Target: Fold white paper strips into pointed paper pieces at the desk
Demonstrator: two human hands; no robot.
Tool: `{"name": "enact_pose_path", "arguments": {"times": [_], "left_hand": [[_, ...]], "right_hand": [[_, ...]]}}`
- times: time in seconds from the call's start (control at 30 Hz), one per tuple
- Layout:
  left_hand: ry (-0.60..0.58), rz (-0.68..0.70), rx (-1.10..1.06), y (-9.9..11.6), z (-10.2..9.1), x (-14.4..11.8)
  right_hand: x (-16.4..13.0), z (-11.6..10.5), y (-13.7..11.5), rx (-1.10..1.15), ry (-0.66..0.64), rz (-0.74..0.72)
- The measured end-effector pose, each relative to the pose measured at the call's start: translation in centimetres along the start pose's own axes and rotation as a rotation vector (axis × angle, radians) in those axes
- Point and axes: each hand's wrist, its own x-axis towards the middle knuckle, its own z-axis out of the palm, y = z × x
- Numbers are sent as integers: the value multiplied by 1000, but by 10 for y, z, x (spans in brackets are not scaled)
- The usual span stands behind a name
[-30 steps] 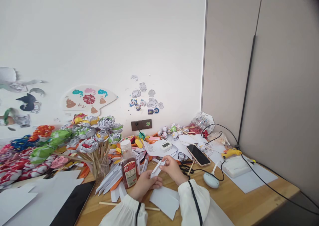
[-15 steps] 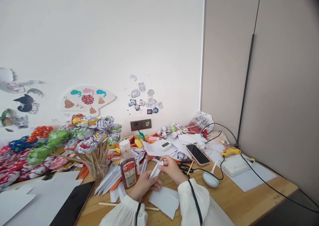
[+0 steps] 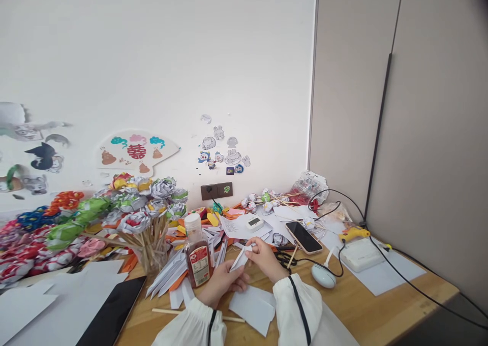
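2 hands (image 3: pixel 244 270) pinch folded paper strip (image 3: pixel 241 257); bottle label (image 3: pixel 201 268) unreadable.

A white wall (image 3: pixel 160 56) with cartoon stickers (image 3: pixel 223 155) fills the upper left; grey panels (image 3: pixel 419 132) stand right, above a wooden desk (image 3: pixel 381 305).

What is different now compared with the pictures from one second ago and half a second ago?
Very little changed. Both hands keep hold of the small folded white paper piece: the left hand at its lower end, the right hand at its upper end, with only slight finger shifts. The picture moves a little because the head camera moved. The red-labelled plastic bottle, the smartphone with orange edge and the paper flowers on sticks stayed where they were.
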Motion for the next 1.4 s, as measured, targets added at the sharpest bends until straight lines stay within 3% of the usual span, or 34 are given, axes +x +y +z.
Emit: {"name": "enact_pose_path", "arguments": {"times": [0.2, 0.57, 0.8, 1.03, 1.4], "left_hand": [[11, 1, -47, 1, 0, -1], [50, 107, 122, -7, -2, 3], [34, 120, -25, -7, -5, 5], [86, 91, -272, -1, -9, 2], [80, 86, -342, 4, -8, -4]], "right_hand": [[0, 2, 0, 7, -4, 0], [0, 1, -1, -63, 8, 29], [0, 0, -3, -14, 12, 55], [-6, -1, -16, 108, -86, 133], [-6, -1, -14, 167, -88, 175]]}}
